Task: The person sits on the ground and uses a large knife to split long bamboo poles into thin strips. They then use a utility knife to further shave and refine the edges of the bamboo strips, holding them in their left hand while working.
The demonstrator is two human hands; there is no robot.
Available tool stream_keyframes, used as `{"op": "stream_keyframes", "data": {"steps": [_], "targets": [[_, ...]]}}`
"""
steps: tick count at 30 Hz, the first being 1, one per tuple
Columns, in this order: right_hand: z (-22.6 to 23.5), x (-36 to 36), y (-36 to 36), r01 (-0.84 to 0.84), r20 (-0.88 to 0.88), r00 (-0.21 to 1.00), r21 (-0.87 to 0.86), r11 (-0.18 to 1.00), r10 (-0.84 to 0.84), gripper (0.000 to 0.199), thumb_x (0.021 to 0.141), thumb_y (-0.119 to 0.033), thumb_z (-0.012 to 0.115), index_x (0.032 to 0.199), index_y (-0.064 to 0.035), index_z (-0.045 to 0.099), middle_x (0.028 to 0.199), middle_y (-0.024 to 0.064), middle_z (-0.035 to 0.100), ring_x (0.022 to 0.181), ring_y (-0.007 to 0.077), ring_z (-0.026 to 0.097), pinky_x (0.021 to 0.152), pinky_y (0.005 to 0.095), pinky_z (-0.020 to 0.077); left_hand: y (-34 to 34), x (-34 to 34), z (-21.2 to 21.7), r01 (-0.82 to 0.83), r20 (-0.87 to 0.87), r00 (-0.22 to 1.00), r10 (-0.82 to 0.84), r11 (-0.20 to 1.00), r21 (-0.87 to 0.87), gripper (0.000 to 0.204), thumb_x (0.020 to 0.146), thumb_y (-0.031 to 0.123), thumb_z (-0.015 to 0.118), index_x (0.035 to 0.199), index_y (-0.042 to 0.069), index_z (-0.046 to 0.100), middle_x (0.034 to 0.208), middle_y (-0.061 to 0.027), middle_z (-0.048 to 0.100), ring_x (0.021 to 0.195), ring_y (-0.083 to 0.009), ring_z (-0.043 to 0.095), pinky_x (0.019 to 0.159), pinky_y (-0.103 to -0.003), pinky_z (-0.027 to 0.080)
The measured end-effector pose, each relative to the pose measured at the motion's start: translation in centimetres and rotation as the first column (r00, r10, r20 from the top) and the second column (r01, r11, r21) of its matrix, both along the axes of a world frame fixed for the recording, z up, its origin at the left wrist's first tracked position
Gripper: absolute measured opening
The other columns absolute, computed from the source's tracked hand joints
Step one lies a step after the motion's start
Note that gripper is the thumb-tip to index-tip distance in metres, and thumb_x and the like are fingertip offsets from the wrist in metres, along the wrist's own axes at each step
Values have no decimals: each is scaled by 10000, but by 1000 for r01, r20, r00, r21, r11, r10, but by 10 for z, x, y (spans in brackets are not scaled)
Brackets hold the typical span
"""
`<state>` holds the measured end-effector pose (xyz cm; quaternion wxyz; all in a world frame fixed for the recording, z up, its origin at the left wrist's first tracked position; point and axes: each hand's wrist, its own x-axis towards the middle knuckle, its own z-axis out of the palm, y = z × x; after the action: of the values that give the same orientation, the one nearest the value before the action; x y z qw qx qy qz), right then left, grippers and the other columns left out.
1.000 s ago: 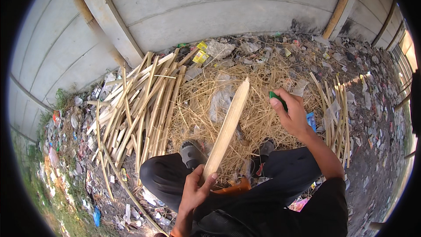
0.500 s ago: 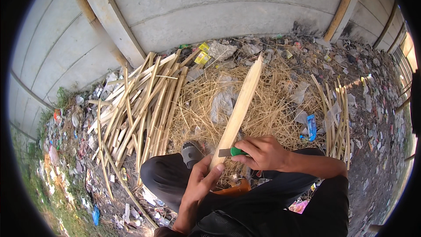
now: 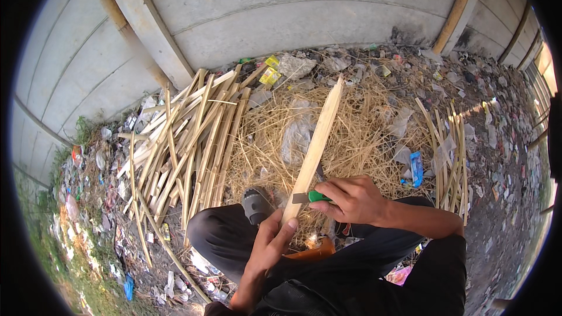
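Observation:
A long, pale bamboo slat (image 3: pixel 318 146) slants up and away from me, its far tip narrow and jagged. My left hand (image 3: pixel 270 240) is closed round its near end, thumb lying on the slat's face. In my right hand (image 3: pixel 355 200) is a knife with a green handle (image 3: pixel 318 196); the fingers wrap the handle. Its flat grey blade (image 3: pixel 301 198) lies across the slat just above my left thumb. How deep the edge sits in the slat cannot be made out.
Split bamboo strips (image 3: pixel 199 140) lie heaped at the left, with a smaller bunch (image 3: pixel 451 164) at the right. Straw-like shavings (image 3: pixel 363 140) and a clear plastic bag (image 3: pixel 297 137) cover the ground ahead. A blue wrapper (image 3: pixel 416 169) lies right. Behind stands a concrete wall (image 3: pixel 304 6).
The slat's far tip has swung slightly left and nearer. My right hand and the knife have shifted slightly up the slat; my left hand keeps its hold.

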<state>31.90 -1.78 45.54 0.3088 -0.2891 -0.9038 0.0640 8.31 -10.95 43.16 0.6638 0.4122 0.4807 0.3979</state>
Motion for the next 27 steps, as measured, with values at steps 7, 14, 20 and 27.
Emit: {"op": "stream_keyframes", "data": {"steps": [7,14,20,27], "targets": [[3,1,3,14,31,999,23,1000,-15,295,980,-339,767,1064,-64,703,800,50,704,579,204,683,505,334,547,1,1,7,-16,-56,998,19,999,46,352,1100,277,605,1293,-17,631,743,74,516,599,-27,427,531,-229,324],[34,66,69,519,-180,818,-175,836,-546,282,1075,-291,663,1128,-14,671,825,130,713,632,241,689,603,364,541,-28,-12,-2,33,-94,995,-39,998,-62,302,1084,277,648,1171,-12,642,754,65,527,654,-27,435,575,-234,338],[15,47,39,302,-223,914,-181,936,-338,322,1052,-329,697,1134,-18,674,857,117,733,632,228,700,559,350,540,-16,-12,-2,-77,-214,973,85,996,42,287,1081,279,658,1099,-7,644,729,59,533,655,-43,453,570,-264,358],[-3,4,-3,5,-10,1000,-63,998,-5,288,977,-310,775,1044,-47,678,833,61,713,625,207,713,508,324,560,2,6,1,-113,-342,915,213,951,288,247,1044,226,697,1013,-11,637,629,-11,523,577,-67,442,527,-285,346]]}}
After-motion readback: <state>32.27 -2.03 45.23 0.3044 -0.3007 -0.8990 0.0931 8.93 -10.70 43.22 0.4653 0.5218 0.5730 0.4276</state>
